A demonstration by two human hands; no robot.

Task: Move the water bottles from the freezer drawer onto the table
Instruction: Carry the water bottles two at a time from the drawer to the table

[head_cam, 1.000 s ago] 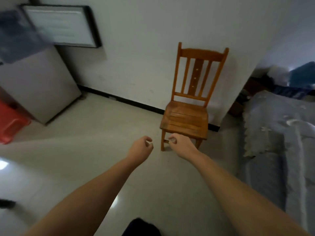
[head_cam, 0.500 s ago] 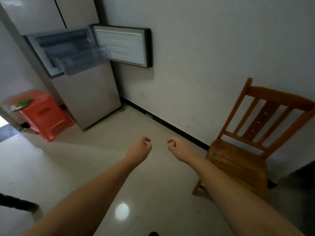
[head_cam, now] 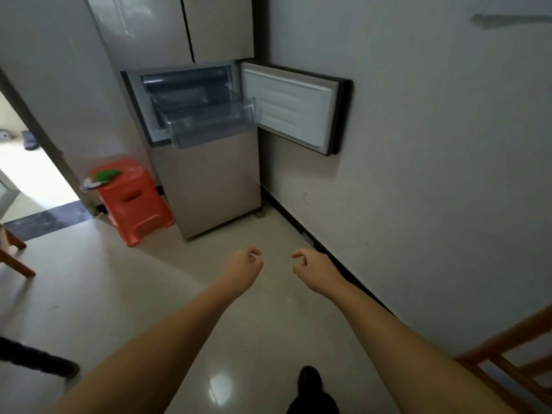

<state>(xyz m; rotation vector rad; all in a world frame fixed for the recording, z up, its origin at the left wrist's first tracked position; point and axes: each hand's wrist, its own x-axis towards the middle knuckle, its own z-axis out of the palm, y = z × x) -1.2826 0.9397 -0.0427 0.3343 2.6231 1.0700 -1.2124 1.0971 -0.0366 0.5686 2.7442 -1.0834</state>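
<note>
A pale tiled floor (head_cam: 89, 294) runs up to a grey wall (head_cam: 433, 174) on the right, with a doorway at 9 o'clock. In the head view, the only one, the fridge (head_cam: 206, 186) stands at 12 o'clock. Its freezer door (head_cam: 291, 107) is swung open to the right, and the clear drawer (head_cam: 209, 127) is pulled out and tilted forward. An orange stool (head_cam: 134, 201) sits just beside the fridge at 10 o'clock, and part of a wooden chair (head_cam: 513, 360) shows at 4 o'clock.

A second ago the view faced the chair and a bed; half a second ago the fridge had only come into the upper left. Now it is near the middle, so the person has probably turned from a drop-off and is heading back to the freezer.

The left hand (head_cam: 243, 268) and right hand (head_cam: 313, 271) reach forward at 6 o'clock, near each other but apart, fingers loosely curled, holding nothing. Both are well short of the drawer.

No bottles are plainly visible: the drawer looks empty through its clear front, though the back is too dim to tell. No table is in view.
</note>
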